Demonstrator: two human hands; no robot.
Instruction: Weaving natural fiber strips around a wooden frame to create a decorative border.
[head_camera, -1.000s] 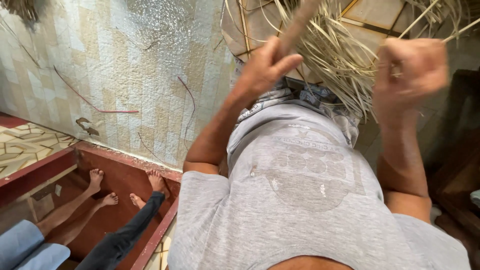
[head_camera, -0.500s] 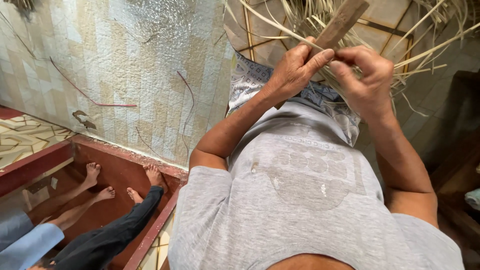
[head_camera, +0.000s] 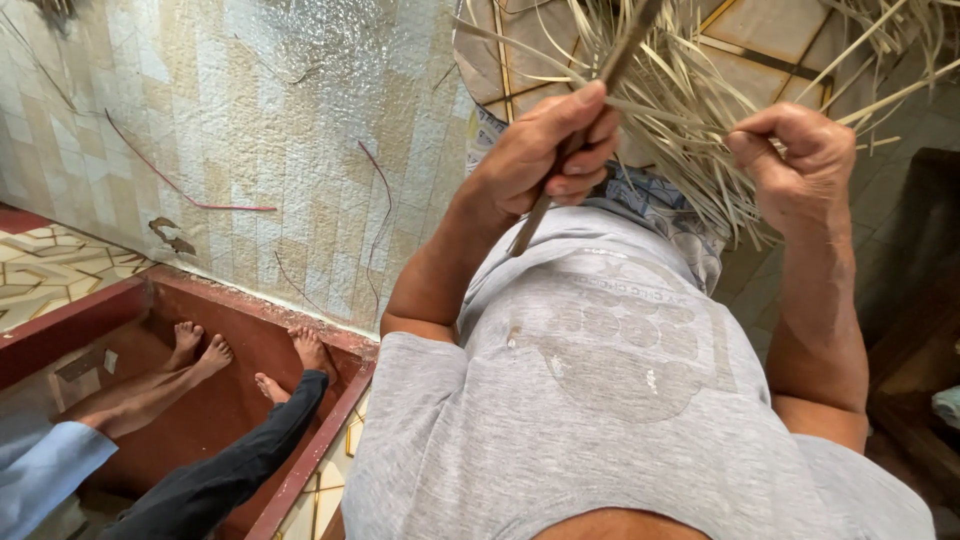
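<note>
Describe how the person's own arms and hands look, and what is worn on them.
Both arms are bare from the short sleeves of a grey T-shirt down to the fingers. The left hand and the right hand wear no gloves, and no ring, watch or bracelet shows on them. The shirt has a faded print on the chest.

Two people's bare feet (head_camera: 205, 352) in red sunken floor (head_camera: 250, 340); tiled wall (head_camera: 250, 130).

home craft spot — tiled floor (head_camera: 250, 150) | heaped cane strips (head_camera: 690, 130) | barefoot sitters (head_camera: 200, 355)
</note>
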